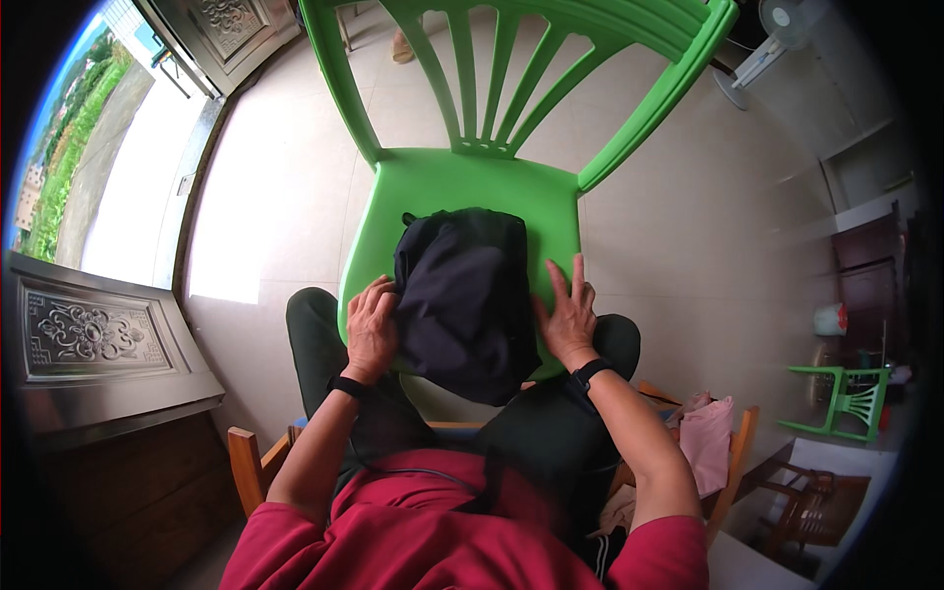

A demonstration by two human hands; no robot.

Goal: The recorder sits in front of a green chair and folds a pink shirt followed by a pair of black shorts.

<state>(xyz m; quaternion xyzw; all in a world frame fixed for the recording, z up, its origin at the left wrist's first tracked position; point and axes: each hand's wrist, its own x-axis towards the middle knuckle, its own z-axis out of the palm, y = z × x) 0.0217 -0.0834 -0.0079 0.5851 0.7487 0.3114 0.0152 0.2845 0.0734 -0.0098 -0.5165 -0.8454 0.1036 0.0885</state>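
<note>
A dark fabric bundle (464,295), perhaps a bag or folded garment, lies on the seat of a green plastic chair (472,177). Its near end hangs over the seat's front edge. At the bundle's left side is my left hand (372,324), fingers bent and their tips against or just under the cloth; whether they grip it is hidden. My right hand (569,313) rests by the right side with index and middle fingers spread over the seat. Its thumb is close to the cloth, and nothing is seen held in it. Both wrists wear black bands.
The chair's slatted back (494,74) rises at the far side. A wooden chair frame (247,468) surrounds me, with pink cloth (706,442) on its right. An open metal door (103,332) stands left. A white fan (767,44) and a second green chair (848,402) are right.
</note>
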